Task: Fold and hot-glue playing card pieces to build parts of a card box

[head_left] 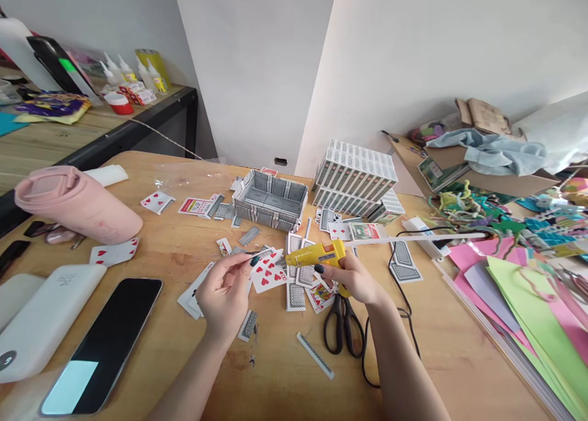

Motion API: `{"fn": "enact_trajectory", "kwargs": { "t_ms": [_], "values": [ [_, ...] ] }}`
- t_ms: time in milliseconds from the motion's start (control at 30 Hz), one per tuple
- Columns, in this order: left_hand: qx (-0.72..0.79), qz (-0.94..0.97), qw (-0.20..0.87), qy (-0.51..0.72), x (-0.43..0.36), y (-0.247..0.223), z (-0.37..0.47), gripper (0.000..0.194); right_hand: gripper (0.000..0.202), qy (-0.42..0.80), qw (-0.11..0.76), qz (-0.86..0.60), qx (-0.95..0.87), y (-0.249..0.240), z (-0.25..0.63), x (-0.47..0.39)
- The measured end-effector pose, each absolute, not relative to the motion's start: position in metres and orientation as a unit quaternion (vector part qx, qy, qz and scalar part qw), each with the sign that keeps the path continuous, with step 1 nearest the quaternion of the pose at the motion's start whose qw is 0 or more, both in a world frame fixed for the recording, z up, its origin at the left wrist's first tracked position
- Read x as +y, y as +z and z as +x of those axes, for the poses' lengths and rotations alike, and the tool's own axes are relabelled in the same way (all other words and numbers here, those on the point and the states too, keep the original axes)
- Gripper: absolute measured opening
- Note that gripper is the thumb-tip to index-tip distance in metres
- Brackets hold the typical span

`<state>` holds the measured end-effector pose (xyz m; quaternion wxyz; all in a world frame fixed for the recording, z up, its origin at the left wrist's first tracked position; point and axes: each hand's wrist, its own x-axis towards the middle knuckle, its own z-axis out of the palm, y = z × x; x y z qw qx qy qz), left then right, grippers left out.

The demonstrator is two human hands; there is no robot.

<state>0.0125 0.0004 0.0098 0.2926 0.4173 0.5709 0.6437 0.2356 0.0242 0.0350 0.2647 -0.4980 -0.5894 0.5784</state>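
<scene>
Heart card (267, 271) marked "8"; yellow glue gun (307, 255), label illegible, clasped in right grip (353, 278); left grip (224, 291) pinching card piece (271, 252).

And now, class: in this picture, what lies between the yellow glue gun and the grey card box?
In the head view, a few playing cards, patterned backs up, lie between the yellow glue gun and the grey card box.

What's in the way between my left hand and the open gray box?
Only a few cut card pieces, lying on the table between your left hand and the box. Nothing taller shows there; the glue gun is to the right.
</scene>
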Motion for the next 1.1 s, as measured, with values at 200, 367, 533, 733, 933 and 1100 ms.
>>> {"fn": "enact_trajectory", "kwargs": {
  "t_ms": [200, 367, 533, 733, 933, 1100],
  "values": [
    [0.574, 0.407, 0.296, 0.646, 0.001, 0.01, 0.012, 0.013, 0.036, 0.582, 0.273, -0.492, -0.587, 0.037, 0.235, 0.023],
    [0.565, 0.407, 0.297, 0.654, 0.0, 0.012, 0.013, 0.012, 0.032, 0.57, 0.27, -0.503, -0.591, 0.037, 0.237, 0.023],
    [0.565, 0.407, 0.291, 0.656, -0.001, 0.011, 0.013, 0.011, 0.028, 0.55, 0.261, -0.519, -0.599, 0.037, 0.238, 0.021],
    [0.565, 0.399, 0.29, 0.661, 0.002, 0.008, 0.011, 0.012, 0.023, 0.352, 0.194, -0.607, -0.686, 0.055, 0.242, 0.019],
    [0.569, 0.404, 0.309, 0.646, 0.007, 0.005, 0.011, 0.015, 0.026, 0.176, 0.106, -0.733, -0.648, 0.052, 0.298, 0.02],
    [0.567, 0.422, 0.335, 0.623, 0.007, 0.003, 0.013, 0.014, 0.04, 0.155, 0.091, -0.756, -0.63, 0.022, 0.347, 0.021]
  ]
}}
